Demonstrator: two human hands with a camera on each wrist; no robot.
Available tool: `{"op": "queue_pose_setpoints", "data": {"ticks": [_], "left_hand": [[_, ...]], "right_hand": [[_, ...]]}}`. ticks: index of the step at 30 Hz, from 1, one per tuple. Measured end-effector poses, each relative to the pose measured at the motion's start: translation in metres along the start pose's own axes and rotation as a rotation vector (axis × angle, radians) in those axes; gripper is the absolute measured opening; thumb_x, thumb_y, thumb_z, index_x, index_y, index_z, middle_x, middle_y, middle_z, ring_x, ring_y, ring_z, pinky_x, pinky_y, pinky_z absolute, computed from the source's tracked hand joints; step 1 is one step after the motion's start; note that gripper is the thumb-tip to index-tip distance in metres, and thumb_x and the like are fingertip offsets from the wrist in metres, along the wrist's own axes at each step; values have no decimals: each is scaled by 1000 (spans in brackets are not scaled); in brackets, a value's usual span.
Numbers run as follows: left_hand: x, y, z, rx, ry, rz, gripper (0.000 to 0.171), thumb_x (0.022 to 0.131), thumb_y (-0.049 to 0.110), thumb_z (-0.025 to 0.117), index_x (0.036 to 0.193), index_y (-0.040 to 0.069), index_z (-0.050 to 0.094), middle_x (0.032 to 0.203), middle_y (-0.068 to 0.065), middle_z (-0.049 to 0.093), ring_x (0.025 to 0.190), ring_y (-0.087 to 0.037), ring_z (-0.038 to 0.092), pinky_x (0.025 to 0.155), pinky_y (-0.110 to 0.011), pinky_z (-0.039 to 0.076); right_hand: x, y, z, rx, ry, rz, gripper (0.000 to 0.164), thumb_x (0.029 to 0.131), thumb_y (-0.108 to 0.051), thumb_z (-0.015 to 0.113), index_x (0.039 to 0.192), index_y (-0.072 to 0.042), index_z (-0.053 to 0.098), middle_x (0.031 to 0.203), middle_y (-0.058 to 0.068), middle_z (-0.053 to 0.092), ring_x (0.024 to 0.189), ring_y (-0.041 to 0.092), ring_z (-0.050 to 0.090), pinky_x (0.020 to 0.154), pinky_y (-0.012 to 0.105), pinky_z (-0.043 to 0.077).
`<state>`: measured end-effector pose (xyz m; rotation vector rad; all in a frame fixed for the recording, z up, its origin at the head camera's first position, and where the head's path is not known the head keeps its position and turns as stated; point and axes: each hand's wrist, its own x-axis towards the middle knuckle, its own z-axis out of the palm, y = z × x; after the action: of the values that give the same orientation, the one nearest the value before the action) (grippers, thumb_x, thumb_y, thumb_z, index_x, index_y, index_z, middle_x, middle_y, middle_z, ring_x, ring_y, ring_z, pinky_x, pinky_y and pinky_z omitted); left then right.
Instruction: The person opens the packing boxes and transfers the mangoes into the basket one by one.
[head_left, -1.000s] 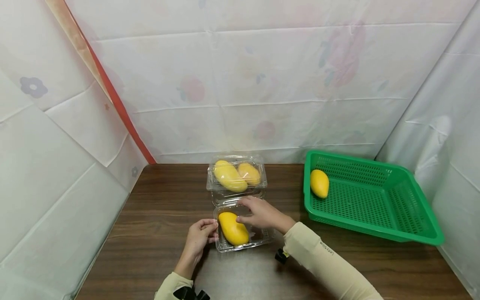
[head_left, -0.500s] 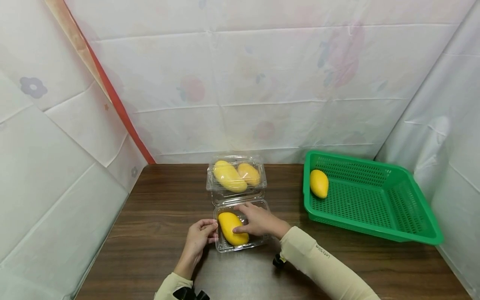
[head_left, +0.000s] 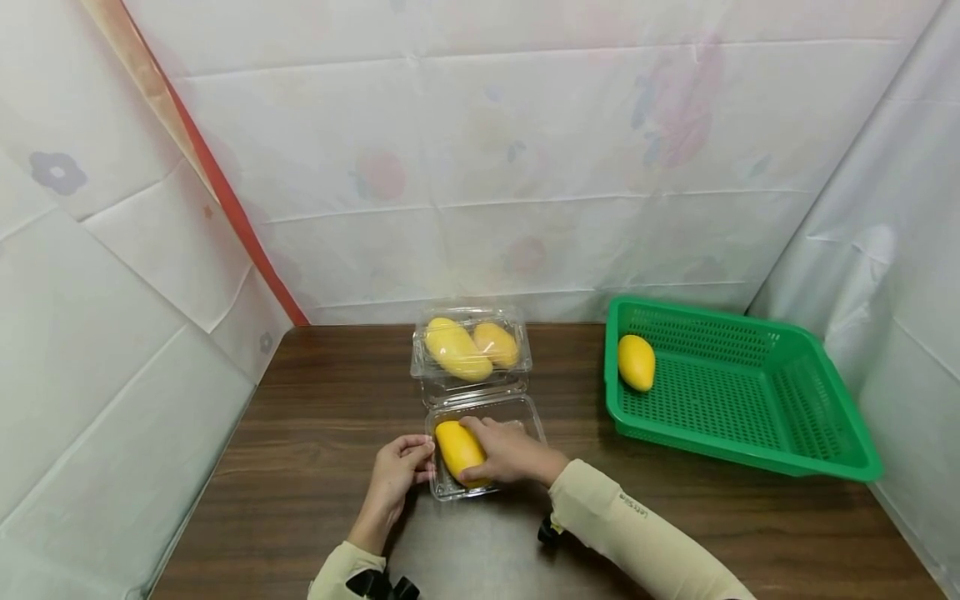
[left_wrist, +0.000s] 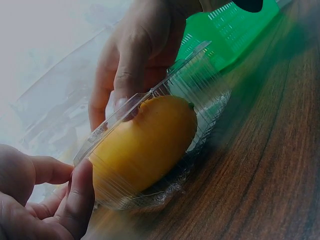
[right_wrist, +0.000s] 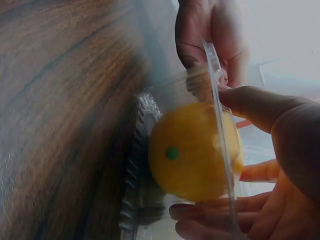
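Note:
A yellow mango [head_left: 458,447] lies in the left part of an open clear plastic clamshell box [head_left: 517,408]. My right hand [head_left: 510,451] reaches into the box and grips the mango, thumb on the near side and fingers on the far side; the right wrist view shows the thumb [right_wrist: 255,107] and fingers around the mango [right_wrist: 187,155]. With thumb and fingertips, my left hand [head_left: 397,472] pinches the box's left rim. In the left wrist view the mango [left_wrist: 150,145] shows through the clear wall, its stem end to the right.
Behind the open box, a clear box [head_left: 416,354] with two mangoes [head_left: 457,350] in it stands near the back wall sheet. To the right is a green plastic basket [head_left: 712,458] with one mango [head_left: 636,363] at its left end. All rest on a dark wooden table [head_left: 300,433].
My right hand has moved down and left from above the box onto the mango, and its fingers have closed round it. The left hand stays on the rim.

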<state>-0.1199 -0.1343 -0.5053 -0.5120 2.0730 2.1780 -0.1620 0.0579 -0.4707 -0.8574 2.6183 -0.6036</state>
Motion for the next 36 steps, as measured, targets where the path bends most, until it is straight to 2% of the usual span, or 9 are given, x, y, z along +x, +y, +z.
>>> {"op": "queue_pose_setpoints", "data": {"ticks": [4,8,21,36], "left_hand": [[0,0,0,7,0,-2,24,93,3,61,112,-12,57,77,-2,61,60,-10,58,54,-20,55],[-1,-1,-1,10,-2,-3,26,93,4,61,113,-12,56,77,-3,61,60,-11,59,54,-21,55],[0,1,0,1,-1,0,25,93,3,61,112,-12,57,76,-2,61,59,-10,58,54,-20,54],[0,0,0,-6,-9,-5,25,92,3,61,112,-13,57,77,-5,62,59,-10,59,54,-21,55]], "right_hand": [[2,-3,4,14,13,10,85,76,-47,79,144,-17,37,111,8,59,80,13,53,66,27,45],[3,-7,7,-12,34,20,88,74,-46,81,143,-16,38,106,8,59,77,13,52,63,26,44],[7,-14,7,5,54,85,90,71,-46,83,144,-17,39,102,6,59,74,11,51,60,25,43],[8,-12,5,37,68,80,84,68,-39,87,136,-14,45,99,5,61,77,13,53,62,25,43]]}}
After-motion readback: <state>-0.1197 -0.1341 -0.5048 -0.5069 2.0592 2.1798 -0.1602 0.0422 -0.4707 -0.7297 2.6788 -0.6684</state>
